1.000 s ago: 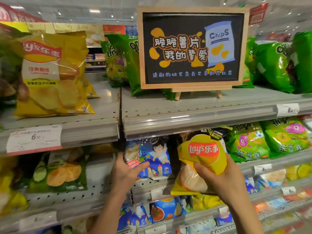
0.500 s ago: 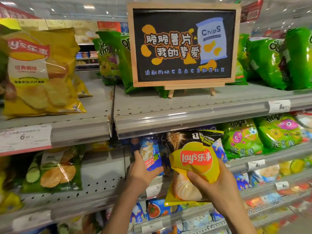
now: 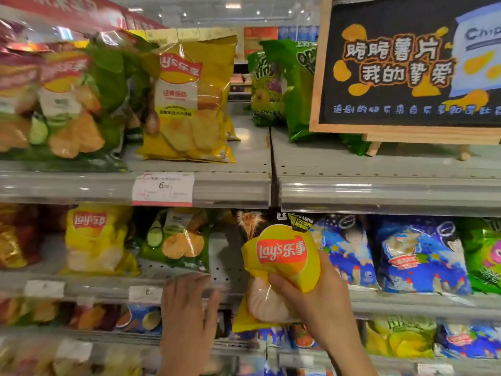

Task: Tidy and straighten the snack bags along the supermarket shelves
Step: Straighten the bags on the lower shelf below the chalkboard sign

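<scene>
In the head view, at the middle shelf (image 3: 108, 287), a small yellow bag (image 3: 279, 270) is held in front of the shelf edge by the right hand (image 3: 311, 299); its fingers are curled round the bag's crumpled middle, thumb across the front. The left hand (image 3: 187, 308) is spread flat, fingers straight, at the shelf lip beside a bare perforated patch (image 3: 225, 264). Whether it touches the lip cannot be told through the blur. The step in hand is judged to be the re-shelving of a stray bag, not yet placed. A matching yellow bag (image 3: 95, 240) is seen further left, a green bag (image 3: 176, 240) standing between. The next move is judged to call for a leftward carry and an upright set-down. Open room is offered by the bare patch. The upper shelf edge (image 3: 217, 188) hangs just above the bag, and blue bags (image 3: 344, 253) crowd its right side, so clearance is tight there.
</scene>
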Demonstrator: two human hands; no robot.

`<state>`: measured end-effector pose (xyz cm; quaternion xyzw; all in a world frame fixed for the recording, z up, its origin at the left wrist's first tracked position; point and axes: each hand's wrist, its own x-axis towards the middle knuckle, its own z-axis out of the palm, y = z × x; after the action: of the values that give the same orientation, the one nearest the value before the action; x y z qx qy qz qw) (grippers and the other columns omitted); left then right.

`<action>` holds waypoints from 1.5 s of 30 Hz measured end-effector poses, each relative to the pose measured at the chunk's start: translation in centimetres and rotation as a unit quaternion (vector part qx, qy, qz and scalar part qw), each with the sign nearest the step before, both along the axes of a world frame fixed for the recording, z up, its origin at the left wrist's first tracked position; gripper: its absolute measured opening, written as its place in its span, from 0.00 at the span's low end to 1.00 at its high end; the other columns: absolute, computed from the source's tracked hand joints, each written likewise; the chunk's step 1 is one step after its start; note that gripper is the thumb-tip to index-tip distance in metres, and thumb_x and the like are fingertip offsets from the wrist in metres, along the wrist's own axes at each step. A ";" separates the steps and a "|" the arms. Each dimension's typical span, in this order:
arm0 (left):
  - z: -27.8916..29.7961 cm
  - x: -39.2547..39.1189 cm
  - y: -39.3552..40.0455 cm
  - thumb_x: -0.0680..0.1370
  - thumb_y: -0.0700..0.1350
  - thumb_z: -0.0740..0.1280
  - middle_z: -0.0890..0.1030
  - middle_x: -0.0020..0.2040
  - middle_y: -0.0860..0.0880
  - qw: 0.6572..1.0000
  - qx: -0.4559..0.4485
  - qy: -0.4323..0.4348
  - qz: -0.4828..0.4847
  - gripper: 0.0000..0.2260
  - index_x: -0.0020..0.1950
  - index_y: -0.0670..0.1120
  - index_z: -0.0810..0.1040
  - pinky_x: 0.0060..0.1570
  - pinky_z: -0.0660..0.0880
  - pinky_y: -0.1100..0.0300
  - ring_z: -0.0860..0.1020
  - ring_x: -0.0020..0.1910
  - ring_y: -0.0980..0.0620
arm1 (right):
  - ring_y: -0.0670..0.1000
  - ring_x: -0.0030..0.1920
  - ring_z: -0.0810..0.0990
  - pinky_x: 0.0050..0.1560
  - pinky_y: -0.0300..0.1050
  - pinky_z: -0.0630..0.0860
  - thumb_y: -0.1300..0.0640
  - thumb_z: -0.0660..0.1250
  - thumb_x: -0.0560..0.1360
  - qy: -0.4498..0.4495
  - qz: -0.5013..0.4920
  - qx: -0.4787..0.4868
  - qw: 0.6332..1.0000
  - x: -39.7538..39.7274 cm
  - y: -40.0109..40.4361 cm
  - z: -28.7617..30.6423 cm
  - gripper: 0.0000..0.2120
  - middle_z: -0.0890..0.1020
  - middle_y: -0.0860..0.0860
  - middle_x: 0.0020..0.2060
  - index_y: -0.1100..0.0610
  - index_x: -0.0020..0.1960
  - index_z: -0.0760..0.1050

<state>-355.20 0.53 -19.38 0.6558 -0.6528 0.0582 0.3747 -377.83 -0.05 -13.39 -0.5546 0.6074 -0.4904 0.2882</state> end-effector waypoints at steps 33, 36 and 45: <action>-0.9 5.2 0.2 0.78 0.55 0.60 0.70 0.61 0.54 0.994 0.073 -0.048 -0.065 0.19 0.67 0.53 0.71 0.77 0.52 0.45 0.67 0.67 0.51 | 0.68 0.63 0.76 0.57 0.62 0.75 0.35 0.74 0.70 0.114 -0.104 0.040 0.987 8.9 -6.4 -2.1 0.43 0.77 0.64 0.64 0.60 0.74 0.63; -0.5 5.9 0.8 0.80 0.55 0.57 0.69 0.65 0.55 0.993 0.076 -0.016 -0.094 0.20 0.71 0.52 0.70 0.78 0.51 0.49 0.63 0.70 0.55 | 0.69 0.64 0.74 0.59 0.64 0.75 0.39 0.72 0.73 0.150 -0.115 0.013 0.982 9.2 -5.4 -2.4 0.42 0.75 0.68 0.64 0.64 0.75 0.63; 0.9 13.1 2.0 0.81 0.51 0.64 0.73 0.62 0.62 0.977 0.026 0.186 -0.103 0.12 0.64 0.54 0.76 0.67 0.68 0.59 0.68 0.66 0.63 | 0.66 0.66 0.69 0.64 0.59 0.66 0.45 0.67 0.75 0.174 -0.245 -0.135 0.944 14.0 -1.0 -4.0 0.32 0.75 0.66 0.65 0.66 0.70 0.70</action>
<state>-342.10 2.55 -18.47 0.5936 -0.6371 -0.1212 0.4764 -363.85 -1.00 -17.38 -0.4991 0.6932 -0.5193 -0.0283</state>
